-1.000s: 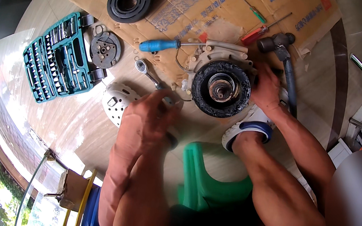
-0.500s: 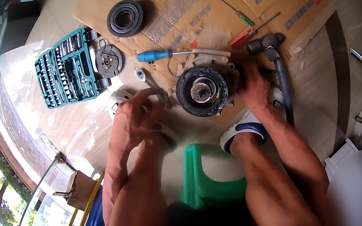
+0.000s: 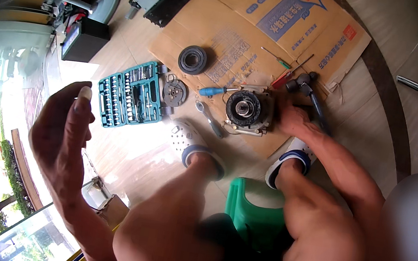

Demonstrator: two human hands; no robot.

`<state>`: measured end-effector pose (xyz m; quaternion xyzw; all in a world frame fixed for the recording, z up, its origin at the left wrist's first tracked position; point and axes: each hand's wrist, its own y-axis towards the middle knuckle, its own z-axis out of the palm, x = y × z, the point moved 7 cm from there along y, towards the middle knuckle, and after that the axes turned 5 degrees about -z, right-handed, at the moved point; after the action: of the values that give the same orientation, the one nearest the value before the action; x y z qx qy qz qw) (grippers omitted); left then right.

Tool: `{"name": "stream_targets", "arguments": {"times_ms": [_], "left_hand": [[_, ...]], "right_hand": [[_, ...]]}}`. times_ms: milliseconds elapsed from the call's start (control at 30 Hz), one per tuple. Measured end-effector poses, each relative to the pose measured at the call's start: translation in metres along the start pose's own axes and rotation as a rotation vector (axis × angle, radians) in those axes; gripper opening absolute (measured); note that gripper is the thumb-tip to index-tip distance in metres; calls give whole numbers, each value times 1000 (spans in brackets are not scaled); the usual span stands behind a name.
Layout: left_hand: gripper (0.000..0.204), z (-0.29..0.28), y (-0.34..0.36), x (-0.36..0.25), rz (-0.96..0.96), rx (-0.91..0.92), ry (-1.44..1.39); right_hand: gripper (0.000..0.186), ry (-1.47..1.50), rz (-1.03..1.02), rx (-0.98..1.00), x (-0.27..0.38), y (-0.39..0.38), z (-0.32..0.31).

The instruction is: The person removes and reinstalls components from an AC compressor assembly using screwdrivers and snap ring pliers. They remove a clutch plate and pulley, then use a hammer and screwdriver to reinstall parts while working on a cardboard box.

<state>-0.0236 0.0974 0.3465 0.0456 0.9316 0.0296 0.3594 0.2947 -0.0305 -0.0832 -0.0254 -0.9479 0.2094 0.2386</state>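
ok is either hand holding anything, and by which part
Left hand: nothing visible. Right hand: at the metal unit, right side, partly hidden; a hold can't be told.

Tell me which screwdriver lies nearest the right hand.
The red screwdriver: its handle lies just beyond the right hand; the green one is farther off, the blue one well to the left.

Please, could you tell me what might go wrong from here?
The metal unit might shift or tip: the right hand is at its side, but the left hand is raised well away. The ratchet lies near the left shoe, so a foot could knock it. The hammer lies close to the right hand and might get bumped.
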Motion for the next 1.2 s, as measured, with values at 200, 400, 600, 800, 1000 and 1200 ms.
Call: {"name": "stream_targets", "arguments": {"times_ms": [200, 400, 600, 800, 1000, 1200], "left_hand": [[39, -41, -61, -124, 308, 187, 225], [45, 3, -167, -131, 852, 455, 182], [41, 28, -280, -99, 891, 641, -139], [33, 59, -324, -74, 628, 415, -477], [33, 78, -376, -39, 635, 293, -450], [37, 88, -424, -6, 443, 162, -632]], "right_hand": [[44, -42, -213, 221, 50, -42, -77], [44, 160, -125, -46, 97, -151, -264], [47, 50, -252, -362, 172, -225, -375], [43, 57, -458, -505, 253, -265, -372], [41, 98, -536, -415, 298, -297, -336], [38, 97, -530, -476, 291, -345, -341]]}}
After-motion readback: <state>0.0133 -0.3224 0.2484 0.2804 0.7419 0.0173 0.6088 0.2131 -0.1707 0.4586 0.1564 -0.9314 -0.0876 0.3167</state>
